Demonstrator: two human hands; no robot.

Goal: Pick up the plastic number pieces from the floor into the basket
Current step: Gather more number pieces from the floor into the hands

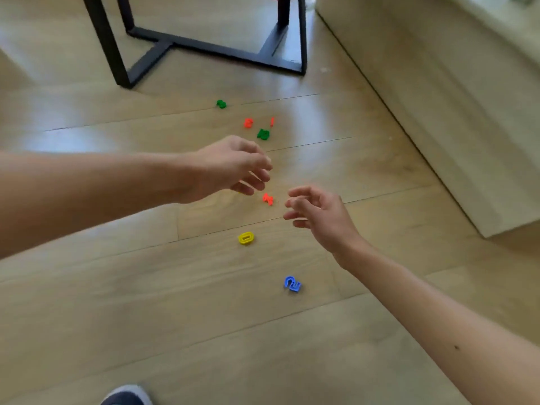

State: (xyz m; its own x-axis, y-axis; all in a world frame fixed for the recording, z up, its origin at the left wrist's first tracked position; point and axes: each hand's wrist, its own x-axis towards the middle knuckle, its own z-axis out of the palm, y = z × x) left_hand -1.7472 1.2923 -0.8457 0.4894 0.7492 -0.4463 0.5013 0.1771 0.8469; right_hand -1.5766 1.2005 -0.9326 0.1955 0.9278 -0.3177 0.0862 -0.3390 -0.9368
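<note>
With my left hand (233,168) and right hand (315,211) both empty and loosely curled, I judged it best to pinch the orange piece (268,199) lying on the floor (146,287) between them by its edges.

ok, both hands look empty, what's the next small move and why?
Probably lower the right hand and pinch the orange plastic number piece on the wooden floor: it lies just between the two hands, and the right hand's fingers are loosely curled around nothing. The left hand holds nothing either.

Yellow zero (246,238), blue two (292,284)
</note>
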